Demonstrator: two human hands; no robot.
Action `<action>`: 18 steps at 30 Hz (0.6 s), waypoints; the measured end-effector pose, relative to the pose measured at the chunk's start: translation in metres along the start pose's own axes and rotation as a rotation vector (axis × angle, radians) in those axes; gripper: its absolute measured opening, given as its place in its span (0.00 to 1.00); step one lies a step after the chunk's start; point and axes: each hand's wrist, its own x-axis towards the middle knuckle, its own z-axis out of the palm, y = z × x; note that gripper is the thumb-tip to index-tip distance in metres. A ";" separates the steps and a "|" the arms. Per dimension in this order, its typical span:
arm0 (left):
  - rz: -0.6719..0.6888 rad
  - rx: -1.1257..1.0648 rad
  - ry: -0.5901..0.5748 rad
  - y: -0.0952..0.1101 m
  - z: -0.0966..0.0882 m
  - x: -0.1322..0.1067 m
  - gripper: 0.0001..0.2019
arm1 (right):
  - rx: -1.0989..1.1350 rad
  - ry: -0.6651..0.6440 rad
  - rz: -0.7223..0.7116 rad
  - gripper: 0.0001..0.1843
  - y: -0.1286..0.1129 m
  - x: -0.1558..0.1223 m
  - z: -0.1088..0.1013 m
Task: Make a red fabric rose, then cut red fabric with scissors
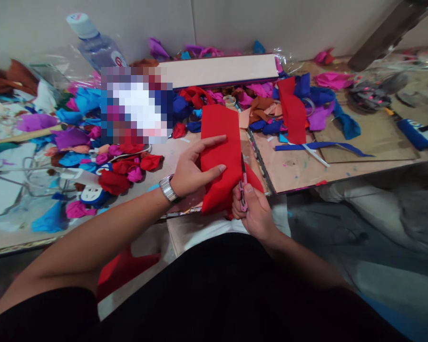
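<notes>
A red sheet (221, 126), cloth or crepe paper, lies at the table's front edge, its near end hanging over. My left hand (194, 166) rests flat on it, thumb and fingers spread, pressing its left part. A metal watch (169, 188) circles that wrist. In my right hand (253, 206) is a pair of scissors (243, 192) with pinkish handles, fingers wrapped round them. Their blades point away from me at the sheet's right edge. Another part of the red material (254, 178) spreads to the right of the blades. Whether the blades are apart cannot be made out.
Colourful scraps (74, 137) are heaped on the left and behind the sheet. A bottle (98, 47) stands at the back left, beside a pixelated patch. Also there are a long pale box (217, 70), a power strip (92, 194), a red strip (293, 111) and a pincushion (369, 95).
</notes>
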 end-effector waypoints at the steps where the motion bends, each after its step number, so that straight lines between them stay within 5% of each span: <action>1: -0.005 0.004 0.001 0.000 0.000 0.000 0.32 | -0.004 0.004 0.002 0.29 0.000 0.000 0.000; 7: -0.010 0.020 0.007 0.001 0.001 0.001 0.34 | -0.037 0.002 -0.014 0.28 0.001 -0.001 -0.001; 18: -0.101 0.049 0.048 -0.004 -0.002 0.005 0.21 | -0.110 -0.059 -0.057 0.27 0.009 -0.011 -0.008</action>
